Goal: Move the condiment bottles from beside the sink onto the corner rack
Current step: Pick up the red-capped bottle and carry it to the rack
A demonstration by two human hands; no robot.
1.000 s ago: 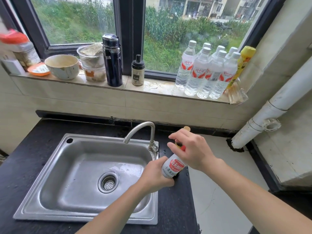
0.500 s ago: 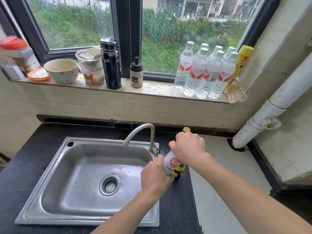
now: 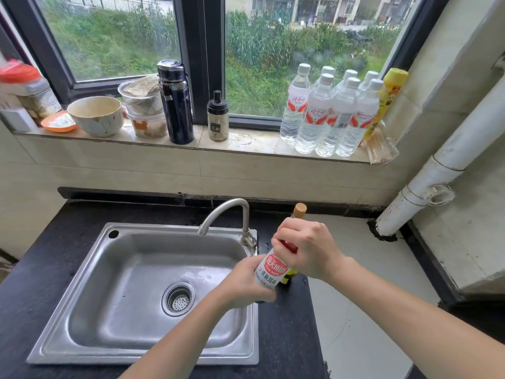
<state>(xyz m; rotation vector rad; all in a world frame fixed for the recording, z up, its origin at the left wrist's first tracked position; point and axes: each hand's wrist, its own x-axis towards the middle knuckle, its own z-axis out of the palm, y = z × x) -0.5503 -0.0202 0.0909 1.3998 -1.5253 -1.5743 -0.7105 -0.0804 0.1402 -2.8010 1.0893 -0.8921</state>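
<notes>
Head view: a black counter (image 3: 287,337) runs under a tiled wall and a wide window, with a steel sink (image 3: 82,269) set into it and a curved tap (image 3: 226,212) at the sink's back right corner. A row of water bottles (image 3: 328,116) stands on the sill (image 3: 246,140) above.

The sauce bottle (image 3: 273,272), white with a red label, is at the sink's right rim, between both hands. Its long axis leans, base down and left, red cap up and right. The left hand (image 3: 246,285) wraps closed round the lower body from the sink side. The right hand (image 3: 308,250) curls tightly over the cap and neck from above. The left hand hides the base, so I cannot tell whether the bottle rests on the counter.

Just behind the right hand a second bottle (image 3: 299,209) with a cork-coloured top stands upright on the counter, nearer the right hand, untouched. The corner rack is not in view, so its direction cannot be judged.
</notes>
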